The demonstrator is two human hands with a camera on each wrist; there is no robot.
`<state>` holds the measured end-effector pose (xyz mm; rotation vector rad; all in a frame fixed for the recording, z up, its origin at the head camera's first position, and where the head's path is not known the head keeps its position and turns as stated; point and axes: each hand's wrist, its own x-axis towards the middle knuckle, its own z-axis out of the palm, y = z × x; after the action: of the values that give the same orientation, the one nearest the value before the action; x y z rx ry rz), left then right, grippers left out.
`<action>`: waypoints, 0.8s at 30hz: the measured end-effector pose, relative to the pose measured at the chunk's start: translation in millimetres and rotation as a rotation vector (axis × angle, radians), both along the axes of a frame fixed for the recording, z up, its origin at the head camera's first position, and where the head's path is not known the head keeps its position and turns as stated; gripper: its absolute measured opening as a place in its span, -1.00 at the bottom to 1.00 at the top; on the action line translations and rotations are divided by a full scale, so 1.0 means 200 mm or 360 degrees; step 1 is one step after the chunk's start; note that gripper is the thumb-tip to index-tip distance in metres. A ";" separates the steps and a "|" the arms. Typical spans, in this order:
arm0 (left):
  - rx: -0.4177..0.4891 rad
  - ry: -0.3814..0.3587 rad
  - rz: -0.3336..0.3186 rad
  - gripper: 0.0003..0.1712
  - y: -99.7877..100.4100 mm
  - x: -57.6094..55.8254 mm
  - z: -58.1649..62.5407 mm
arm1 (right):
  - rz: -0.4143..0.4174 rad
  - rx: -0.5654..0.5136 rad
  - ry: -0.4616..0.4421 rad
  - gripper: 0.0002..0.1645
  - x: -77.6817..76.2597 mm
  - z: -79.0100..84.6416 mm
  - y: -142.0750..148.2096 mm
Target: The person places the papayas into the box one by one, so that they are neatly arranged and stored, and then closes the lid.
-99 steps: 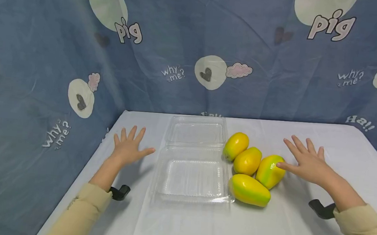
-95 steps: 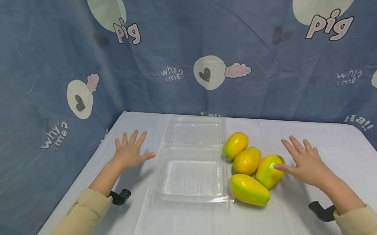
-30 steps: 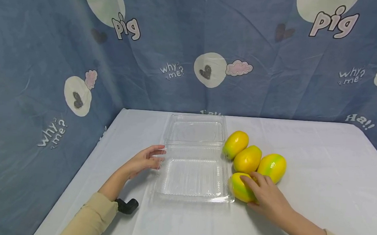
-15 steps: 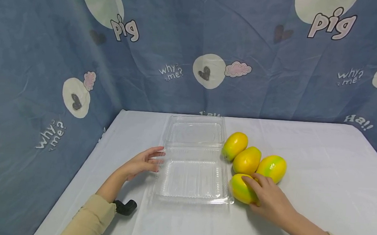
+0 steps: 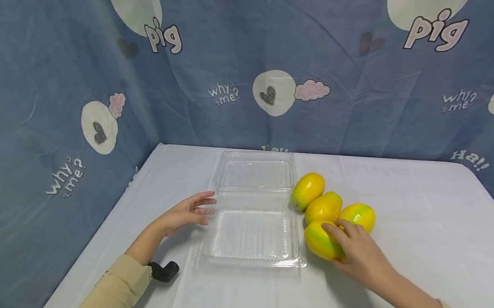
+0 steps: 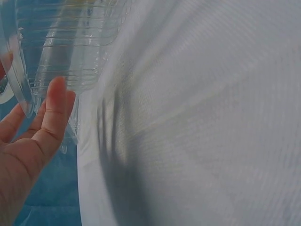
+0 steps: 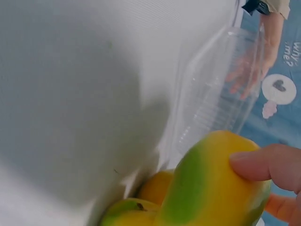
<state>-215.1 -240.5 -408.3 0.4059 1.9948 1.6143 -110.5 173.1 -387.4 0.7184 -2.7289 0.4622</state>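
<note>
My right hand (image 5: 359,250) grips the nearest yellow-green mango (image 5: 323,240), thumb and fingers round its right end. In the right wrist view the thumb presses on the yellow side of this mango (image 7: 207,183), and other mangoes show below and behind it. An open clear plastic clamshell box (image 5: 251,234) lies to the left, its lid (image 5: 256,171) folded back toward the wall. At the box's left edge is my left hand (image 5: 185,213), fingers loosely bent and fingertips right at the rim. The left wrist view shows those fingers (image 6: 54,113) against the clear plastic wall.
Three more mangoes lie close together right of the box: one at the back (image 5: 308,190), one in the middle (image 5: 324,208) and one at right (image 5: 358,216), partly behind my right hand. A white cloth (image 5: 244,294) covers the table, and a blue printed curtain (image 5: 221,36) hangs behind.
Both hands have come in from the sides, the left to the box's edge, the right to the nearest mango. Since half a second ago that mango has shifted slightly up and right with the right hand.
</note>
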 end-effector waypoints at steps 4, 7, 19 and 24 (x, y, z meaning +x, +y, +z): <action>-0.0003 0.0010 -0.0010 -0.10 0.00 0.00 0.00 | 0.0013 -0.0029 -0.0006 -0.20 -0.01 0.03 0.00; -0.0007 0.0010 -0.0015 -0.10 0.00 0.00 -0.01 | 0.0025 -0.0049 -0.0031 -0.19 -0.01 0.05 0.00; -0.0025 0.0008 0.0000 -0.12 0.00 -0.01 -0.01 | 0.0115 -0.0115 -0.0089 -0.22 -0.03 0.10 -0.03; -0.0029 0.0005 0.0004 -0.12 0.00 -0.01 -0.01 | 0.0177 -0.0168 -0.0144 -0.22 -0.04 0.11 -0.05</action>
<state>-216.2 -240.6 -410.8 0.3998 2.0116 1.5966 -118.3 163.4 -364.7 0.8439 -2.7323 0.6737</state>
